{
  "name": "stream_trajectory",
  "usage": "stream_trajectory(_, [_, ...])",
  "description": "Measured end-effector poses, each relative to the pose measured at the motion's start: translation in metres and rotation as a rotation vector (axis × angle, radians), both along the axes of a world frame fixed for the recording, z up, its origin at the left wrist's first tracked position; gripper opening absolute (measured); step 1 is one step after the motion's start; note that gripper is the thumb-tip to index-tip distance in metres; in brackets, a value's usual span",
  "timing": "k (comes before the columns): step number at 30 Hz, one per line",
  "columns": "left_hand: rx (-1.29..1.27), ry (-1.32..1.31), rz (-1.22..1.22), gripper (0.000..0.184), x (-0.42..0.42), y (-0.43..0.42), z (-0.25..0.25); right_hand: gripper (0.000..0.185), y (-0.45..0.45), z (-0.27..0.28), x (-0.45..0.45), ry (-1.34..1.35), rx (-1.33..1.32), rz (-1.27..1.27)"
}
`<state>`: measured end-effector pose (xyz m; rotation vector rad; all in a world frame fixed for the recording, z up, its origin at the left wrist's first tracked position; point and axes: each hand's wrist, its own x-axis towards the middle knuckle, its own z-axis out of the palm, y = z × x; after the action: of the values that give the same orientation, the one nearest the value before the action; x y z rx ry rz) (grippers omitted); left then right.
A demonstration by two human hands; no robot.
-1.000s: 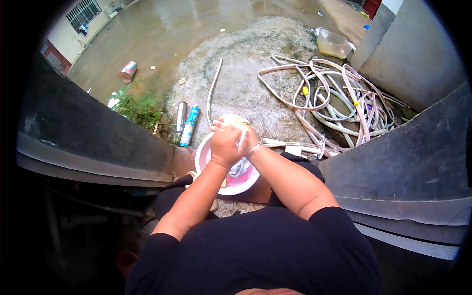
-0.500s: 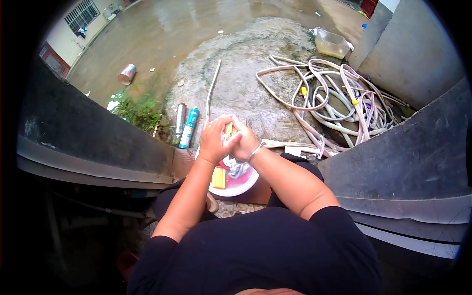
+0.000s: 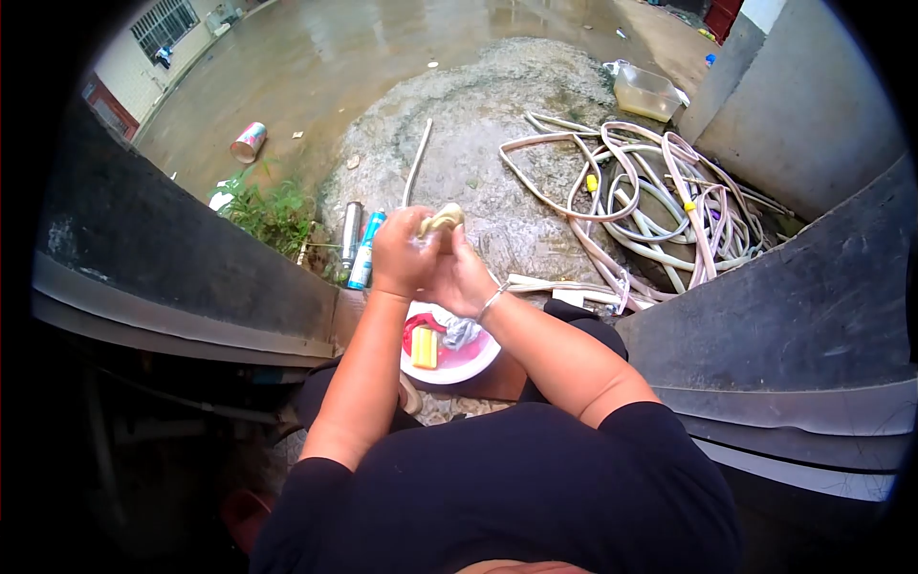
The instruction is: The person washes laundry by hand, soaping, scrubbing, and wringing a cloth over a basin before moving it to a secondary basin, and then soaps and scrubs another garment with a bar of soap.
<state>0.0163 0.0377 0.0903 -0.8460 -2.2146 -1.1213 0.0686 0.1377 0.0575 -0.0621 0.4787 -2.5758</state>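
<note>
Above a white-rimmed basin [image 3: 459,377], my left hand [image 3: 400,256] is closed around a small yellowish, crumpled, wet-looking cloth [image 3: 443,219]. My right hand [image 3: 457,280], with a bracelet at the wrist, presses against the same cloth, its thumb up at the near side and its other fingers partly hidden. Inside the basin lie a yellow bar of soap [image 3: 425,348], a red cloth [image 3: 413,326] and a grey cloth [image 3: 462,333] in pinkish water.
Tangled pale hoses [image 3: 660,206] spread over the wet ground at right. A blue spray can [image 3: 365,253] and a silver can [image 3: 352,230] stand left of my hands. Dark panels flank me. A clear plastic tub [image 3: 645,94] sits at the back right.
My hands have come apart slightly and turned, with the left one closing into a fist. More of the yellowish cloth now shows above the fingers.
</note>
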Motion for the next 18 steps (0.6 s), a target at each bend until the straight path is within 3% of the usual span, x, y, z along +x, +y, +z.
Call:
stream_trajectory(2, [-0.089, 0.031, -0.063, 0.022, 0.01, 0.006, 0.001, 0.056, 0.006, -0.008, -0.012, -0.098, -0.009, -0.274])
stream_trajectory(4, [-0.266, 0.004, -0.22, 0.025, 0.033, 0.017, -0.009, 0.049, 0.024, -0.061, -0.046, 0.021, -0.112, -0.219])
stream_trajectory(6, [-0.263, -0.002, -0.235, 0.025, 0.049, 0.027, -0.015, 0.035, 0.031, -0.042, -0.038, -0.191, 0.16, -0.296])
stream_trajectory(8, [-0.278, 0.036, -0.229, 0.022, 0.046, 0.028, -0.018, 0.029, 0.03, -0.07, -0.043, -0.079, 0.07, -0.338])
stream_trajectory(9, [-0.201, 0.039, -0.133, 0.021, 0.038, 0.024, -0.014, 0.022, 0.024, -0.056, -0.04, 0.042, -0.018, -0.37])
stream_trajectory(10, [-0.122, 0.043, -0.035, 0.02, 0.029, 0.02, -0.011, 0.02, 0.015, -0.046, -0.027, -0.193, -0.056, -0.467])
stream_trajectory(12, [-0.063, -0.047, 0.188, 0.018, 0.005, 0.005, -0.014, 0.021, 0.002, -0.028, -0.02, -0.216, 0.077, -0.49])
stream_trajectory(13, [-0.061, -0.046, 0.187, 0.018, 0.002, 0.007, -0.016, 0.02, -0.005, 0.0, -0.008, -0.188, 0.042, -0.517])
stream_trajectory(15, [-0.049, 0.117, 0.225, 0.016, 0.003, 0.006, -0.017, 0.018, 0.003, -0.013, -0.017, -0.214, 0.095, -0.518])
stream_trajectory(17, [-0.166, 0.108, 0.087, 0.015, 0.022, 0.019, -0.02, 0.013, 0.008, -0.036, -0.031, -0.141, 0.133, -0.569])
stream_trajectory(18, [-0.21, 0.133, -0.038, 0.016, 0.032, 0.025, -0.022, 0.01, 0.021, -0.053, -0.039, -0.115, 0.066, -0.47])
